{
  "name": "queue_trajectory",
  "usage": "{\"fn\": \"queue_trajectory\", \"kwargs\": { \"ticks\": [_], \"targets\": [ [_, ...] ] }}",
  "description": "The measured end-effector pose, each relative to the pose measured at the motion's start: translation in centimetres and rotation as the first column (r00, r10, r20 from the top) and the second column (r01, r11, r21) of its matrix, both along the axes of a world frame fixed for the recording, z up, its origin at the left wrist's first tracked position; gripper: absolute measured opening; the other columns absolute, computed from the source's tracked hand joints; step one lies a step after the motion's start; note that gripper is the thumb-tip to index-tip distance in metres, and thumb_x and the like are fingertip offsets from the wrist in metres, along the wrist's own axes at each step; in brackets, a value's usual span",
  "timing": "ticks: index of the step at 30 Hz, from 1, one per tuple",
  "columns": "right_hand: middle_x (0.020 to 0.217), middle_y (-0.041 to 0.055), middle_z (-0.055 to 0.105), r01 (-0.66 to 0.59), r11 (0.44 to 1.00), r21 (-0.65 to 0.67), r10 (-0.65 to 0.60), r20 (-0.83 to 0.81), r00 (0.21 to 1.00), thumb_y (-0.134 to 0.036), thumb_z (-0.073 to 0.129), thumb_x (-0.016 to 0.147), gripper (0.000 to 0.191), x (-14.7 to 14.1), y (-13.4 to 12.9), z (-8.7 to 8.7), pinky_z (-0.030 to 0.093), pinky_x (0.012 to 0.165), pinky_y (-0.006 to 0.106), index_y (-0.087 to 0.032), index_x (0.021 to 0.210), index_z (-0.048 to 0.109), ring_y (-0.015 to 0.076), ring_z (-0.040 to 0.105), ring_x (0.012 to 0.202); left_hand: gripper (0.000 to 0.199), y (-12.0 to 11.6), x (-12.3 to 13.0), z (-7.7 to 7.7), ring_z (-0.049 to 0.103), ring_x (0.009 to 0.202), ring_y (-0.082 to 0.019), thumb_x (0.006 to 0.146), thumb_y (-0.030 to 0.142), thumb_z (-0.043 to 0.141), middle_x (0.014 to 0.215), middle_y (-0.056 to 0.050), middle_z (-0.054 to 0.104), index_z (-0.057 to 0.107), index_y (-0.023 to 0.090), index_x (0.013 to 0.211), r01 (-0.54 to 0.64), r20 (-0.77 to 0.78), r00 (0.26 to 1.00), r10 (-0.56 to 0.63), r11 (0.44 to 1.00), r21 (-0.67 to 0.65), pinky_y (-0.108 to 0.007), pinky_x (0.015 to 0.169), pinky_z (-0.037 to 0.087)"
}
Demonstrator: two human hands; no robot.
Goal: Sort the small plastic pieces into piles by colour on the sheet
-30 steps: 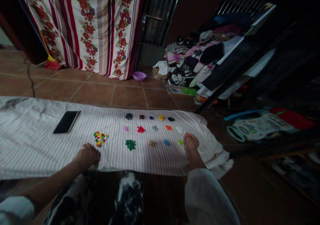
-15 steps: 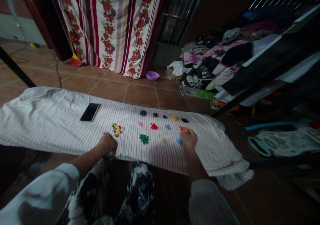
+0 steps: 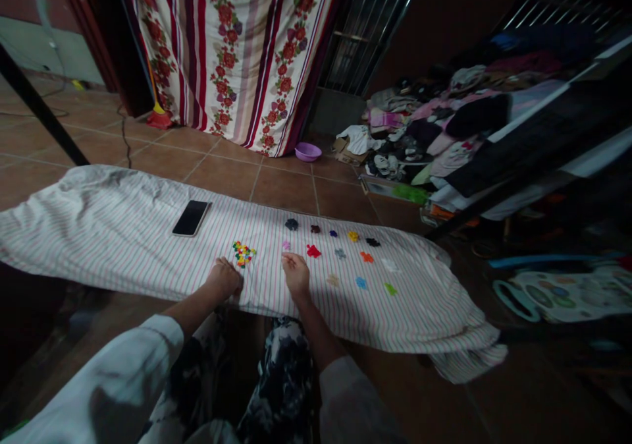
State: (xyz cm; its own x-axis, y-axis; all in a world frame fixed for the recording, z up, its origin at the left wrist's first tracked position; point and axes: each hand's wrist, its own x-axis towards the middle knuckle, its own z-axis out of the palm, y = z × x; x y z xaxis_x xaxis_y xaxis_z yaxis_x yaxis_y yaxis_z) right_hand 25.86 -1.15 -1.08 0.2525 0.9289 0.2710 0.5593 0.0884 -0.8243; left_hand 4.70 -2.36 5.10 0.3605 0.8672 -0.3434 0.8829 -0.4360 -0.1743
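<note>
My left hand (image 3: 224, 279) rests curled on the striped cloth (image 3: 123, 233), just below a mixed pile of small coloured pieces (image 3: 243, 254). My right hand (image 3: 297, 276) is over the cloth right of that pile, fingers drawn together. Its fingertips are just below a few pink pieces (image 3: 286, 246); whether anything is in either hand is hidden. The right hand covers the spot of the green pile. Beyond it lie single-colour piles, among them red pieces (image 3: 313, 251), orange pieces (image 3: 367, 257), blue pieces (image 3: 361, 282) and yellow pieces (image 3: 353, 235).
A phone (image 3: 191, 218) lies on the cloth at the left. Past the cloth are a floral curtain (image 3: 247, 55), a purple basin (image 3: 307, 152) and a broom (image 3: 158, 116) on the tiled floor. Clothes (image 3: 424, 121) are heaped at the right.
My right hand has moved left from the orange pieces, uncovering the white and lime pieces and covering the green pile. My left hand stays beside the mixed pile. The view has shifted slightly.
</note>
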Motion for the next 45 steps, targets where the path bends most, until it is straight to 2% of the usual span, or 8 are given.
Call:
{"fn": "queue_trajectory", "kwargs": {
  "ticks": [5,11,17,25,33,37,41,45],
  "targets": [
    [0.092,0.0053,0.070,-0.098,0.995,-0.019,0.097,-0.029,0.995,-0.019,0.051,0.083,0.022,-4.2,-0.3,-0.6,0.052,0.087,0.030,-0.020,0.090,0.072,0.0172,0.065,0.091,0.042,-0.1,0.0,0.2,0.052,0.125,-0.042,0.082,0.024,0.054,0.126,-0.030,0.060,0.066,0.009,0.120,0.020,-0.014,1.000,-0.019,1.000,0.003,-0.058,0.096,0.040],
    [0.100,0.0074,0.068,-0.113,0.992,-0.062,0.120,0.122,0.985,-0.011,0.045,0.085,0.032,-5.9,0.5,0.0,0.049,0.092,0.029,-0.019,0.099,0.073,0.0169,0.062,0.097,0.042,0.0,0.1,0.2,0.053,0.124,-0.043,0.081,0.025,0.057,0.120,-0.030,0.063,0.066,0.010,0.119,0.019,0.000,1.000,-0.019,1.000,0.003,-0.060,0.096,0.040],
    [0.102,0.0079,0.063,-0.115,0.982,-0.148,0.155,0.298,0.942,-0.005,0.045,0.084,0.040,-7.3,1.1,0.1,0.046,0.094,0.027,-0.021,0.108,0.073,0.0171,0.059,0.098,0.046,0.0,0.1,0.3,0.051,0.126,-0.044,0.083,0.027,0.055,0.125,-0.034,0.058,0.064,0.004,0.121,0.018,-0.001,1.000,-0.018,1.000,-0.007,-0.057,0.097,0.039],
    [0.108,0.0084,0.061,-0.130,0.975,-0.182,0.193,0.397,0.897,-0.008,0.045,0.088,0.041,-7.5,0.5,0.4,0.043,0.097,0.027,-0.021,0.118,0.069,0.0176,0.056,0.104,0.050,0.1,0.2,0.3,0.048,0.128,-0.045,0.082,0.029,0.057,0.126,-0.035,0.056,0.061,0.000,0.123,0.010,0.008,1.000,-0.010,0.999,-0.030,-0.054,0.099,0.038],
    [0.115,0.0090,0.059,-0.141,0.943,-0.301,0.272,0.453,0.849,-0.011,0.042,0.091,0.046,-7.6,0.4,1.5,0.040,0.100,0.030,-0.025,0.131,0.059,0.0194,0.053,0.110,0.049,0.0,0.1,0.0,0.049,0.128,-0.045,0.081,0.030,0.059,0.129,-0.034,0.055,0.063,0.004,0.122,0.001,0.029,1.000,-0.001,1.000,-0.007,-0.059,0.100,0.037],
    [0.115,0.0095,0.059,-0.153,0.931,-0.331,0.306,0.481,0.821,-0.010,0.043,0.090,0.046,-7.6,0.5,2.0,0.040,0.099,0.030,-0.025,0.131,0.059,0.0202,0.052,0.110,0.048,0.0,0.1,-0.1,0.051,0.125,-0.045,0.082,0.028,0.055,0.128,-0.035,0.055,0.063,0.004,0.123,0.008,0.007,1.000,-0.008,1.000,0.006,-0.059,0.098,0.038],
    [0.115,0.0095,0.059,-0.144,0.936,-0.320,0.289,0.470,0.834,-0.016,0.044,0.092,0.039,-7.7,0.4,2.5,0.039,0.099,0.030,-0.025,0.126,0.062,0.0204,0.052,0.111,0.049,-0.1,0.1,-0.1,0.052,0.124,-0.045,0.082,0.027,0.055,0.127,-0.037,0.054,0.062,0.000,0.123,0.012,-0.005,1.000,-0.012,1.000,0.021,-0.058,0.099,0.038],
    [0.117,0.0082,0.059,-0.145,0.935,-0.324,0.285,0.439,0.852,-0.019,0.048,0.092,0.035,-7.8,0.2,2.7,0.038,0.101,0.030,-0.024,0.123,0.063,0.0197,0.052,0.113,0.046,0.0,0.0,-0.1,0.052,0.124,-0.045,0.083,0.026,0.054,0.126,-0.035,0.056,0.063,0.003,0.122,0.014,0.004,1.000,-0.015,0.999,0.030,-0.059,0.097,0.039]
  ]
}}
